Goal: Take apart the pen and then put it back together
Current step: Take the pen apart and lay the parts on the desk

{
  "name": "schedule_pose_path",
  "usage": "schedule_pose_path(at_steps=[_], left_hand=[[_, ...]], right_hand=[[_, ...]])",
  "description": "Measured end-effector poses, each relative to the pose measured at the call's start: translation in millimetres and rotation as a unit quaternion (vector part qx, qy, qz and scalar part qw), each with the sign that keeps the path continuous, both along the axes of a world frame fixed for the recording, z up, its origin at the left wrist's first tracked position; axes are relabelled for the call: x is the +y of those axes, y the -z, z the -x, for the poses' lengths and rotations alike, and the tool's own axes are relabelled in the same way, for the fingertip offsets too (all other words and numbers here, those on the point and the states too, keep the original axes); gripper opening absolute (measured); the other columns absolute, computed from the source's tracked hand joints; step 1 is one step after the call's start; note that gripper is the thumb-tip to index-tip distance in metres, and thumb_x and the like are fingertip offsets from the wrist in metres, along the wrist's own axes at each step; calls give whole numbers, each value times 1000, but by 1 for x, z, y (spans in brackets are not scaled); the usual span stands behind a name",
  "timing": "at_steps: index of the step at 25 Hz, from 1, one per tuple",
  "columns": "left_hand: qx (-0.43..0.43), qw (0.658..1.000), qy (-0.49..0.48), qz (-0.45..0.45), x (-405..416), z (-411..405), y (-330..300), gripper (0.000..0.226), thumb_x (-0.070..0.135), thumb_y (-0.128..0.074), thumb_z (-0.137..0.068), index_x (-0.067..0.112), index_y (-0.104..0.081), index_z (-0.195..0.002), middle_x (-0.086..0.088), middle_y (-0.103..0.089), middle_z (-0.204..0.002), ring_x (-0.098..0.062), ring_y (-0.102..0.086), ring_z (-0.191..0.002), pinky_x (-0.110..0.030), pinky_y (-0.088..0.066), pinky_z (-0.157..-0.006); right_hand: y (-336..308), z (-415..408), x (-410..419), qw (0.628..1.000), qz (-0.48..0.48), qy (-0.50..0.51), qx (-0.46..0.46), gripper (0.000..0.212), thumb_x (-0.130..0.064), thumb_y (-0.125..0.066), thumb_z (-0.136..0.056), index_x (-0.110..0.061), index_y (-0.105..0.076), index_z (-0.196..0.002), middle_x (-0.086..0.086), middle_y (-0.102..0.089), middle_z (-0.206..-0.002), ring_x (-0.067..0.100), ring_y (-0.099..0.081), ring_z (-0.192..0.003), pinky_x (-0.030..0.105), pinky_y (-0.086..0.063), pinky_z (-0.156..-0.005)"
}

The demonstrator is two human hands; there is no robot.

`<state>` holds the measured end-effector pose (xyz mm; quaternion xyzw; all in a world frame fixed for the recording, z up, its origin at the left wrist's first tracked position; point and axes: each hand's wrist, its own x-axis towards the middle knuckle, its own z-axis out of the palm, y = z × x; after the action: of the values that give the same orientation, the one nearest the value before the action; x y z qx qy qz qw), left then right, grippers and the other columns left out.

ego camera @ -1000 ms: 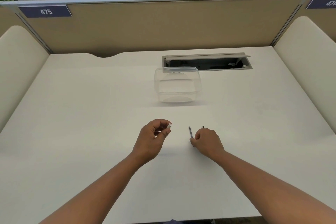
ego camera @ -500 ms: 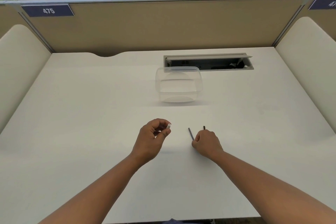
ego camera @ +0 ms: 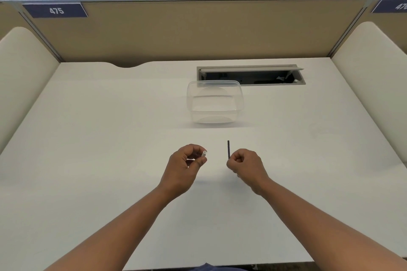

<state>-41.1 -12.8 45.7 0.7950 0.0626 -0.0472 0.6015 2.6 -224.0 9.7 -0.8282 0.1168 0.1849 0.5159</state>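
Hands are both above the white desk [ego camera: 88, 160], near its front middle, a little apart from each other. The left hand [ego camera: 184, 168] is curled closed and its grip holds a small white tube part of the pen [ego camera: 204, 153] between thumb and forefinger; the open end of this part points up and to the right. The right hand [ego camera: 245, 166] is closed like a fist and its grip pinches a thin dark rod [ego camera: 228, 149], which stands almost upright out of the fingers. The two pen parts do not touch. Farther on the desk, behind the hands, stands a clear plastic container [ego camera: 214, 103]. Just behind it, a grey cable hatch [ego camera: 251, 75] is set in the desk top.
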Motion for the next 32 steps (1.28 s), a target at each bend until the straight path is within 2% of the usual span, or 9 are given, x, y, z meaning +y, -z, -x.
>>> schedule_pose_path(at_steps=[4, 8, 12, 16, 19, 24, 28, 30, 32], left_hand=[[-1, 1000, 3, -5, -1, 0, -1, 15, 10, -69, -93, 25, -69, -91, 18, -67, -82, -2, -60, -65, -22, -48, -66], [-5, 1000, 5, -9, -3, -1, -2, 14, 10, -69, -92, 24, -69, -91, 17, -68, -83, -2, -62, -68, -17, -47, -66], [-6, 1000, 1, -10, -5, -1, -3, 13, 10, -69, -93, 23, -69, -92, 14, -69, -85, -2, -64, -75, -14, -48, -67], [-3, 1000, -2, -7, -4, 0, -5, 14, 9, -69, -93, 24, -69, -91, 15, -69, -85, -3, -64, -79, -13, -47, -68], [-4, 1000, 0, -8, -4, 1, -6, 14, 9, -69, -93, 23, -70, -92, 18, -69, -84, -2, -64, -80, -11, -47, -70], [-2, 1000, -2, -6, -3, 3, -6, 14, 10, -69, -93, 23, -70, -91, 21, -69, -82, -4, -64, -82, -12, -49, -72], [9, 1000, -16, 13, -2, 2, -6, 12, 8, -69, -93, 20, -70, -92, 4, -71, -88, -18, -64, -76, -17, -53, -67], [7, 998, -43, 45, 0, -1, -6, 12, 6, -70, -93, 18, -70, -94, 1, -72, -91, -19, -65, -79, -24, -56, -74], [16, 985, -104, 133, 4, -8, -5, 13, 4, -68, -94, 15, -67, -101, 1, -69, -90, -16, -67, -81, -35, -60, -82]], right_hand=[[-28, -2, 12, 992, -124, 14, -38, 8, -7, -70, -77, -7, -62, -80, 8, -62, -70, 18, -56, -65, 29, -53, -61], [-44, -4, 20, 983, -170, 1, -71, 22, -12, -67, -73, 2, -60, -87, 26, -63, -80, 19, -58, -69, 31, -55, -64], [-19, -8, 10, 999, -1, 5, -53, 10, -17, -67, -74, -12, -61, -81, -2, -57, -65, 16, -51, -61, 33, -49, -60], [14, -6, -5, 983, 175, -50, -12, 9, -20, -65, -77, -15, -63, -83, -2, -66, -78, 20, -61, -71, 33, -50, -63], [25, -8, -3, 966, 241, -90, -6, 8, -19, -62, -78, -14, -61, -85, 1, -66, -88, 22, -60, -75, 32, -45, -61], [35, -9, -2, 955, 271, -119, -17, 4, -17, -60, -79, -14, -58, -79, 4, -64, -85, 24, -58, -74, 31, -41, -57], [35, -5, -3, 952, 282, -113, -32, 11, -27, -61, -81, -17, -56, -80, -1, -64, -81, 24, -60, -74, 32, -43, -58], [31, -1, -5, 963, 246, -91, -68, 7, -25, -61, -83, -19, -59, -85, -5, -66, -80, 21, -62, -75, 33, -48, -63], [23, 4, -6, 984, 146, -79, -65, 9, -19, -65, -84, -23, -63, -93, -9, -68, -80, 13, -61, -72, 30, -50, -66]])
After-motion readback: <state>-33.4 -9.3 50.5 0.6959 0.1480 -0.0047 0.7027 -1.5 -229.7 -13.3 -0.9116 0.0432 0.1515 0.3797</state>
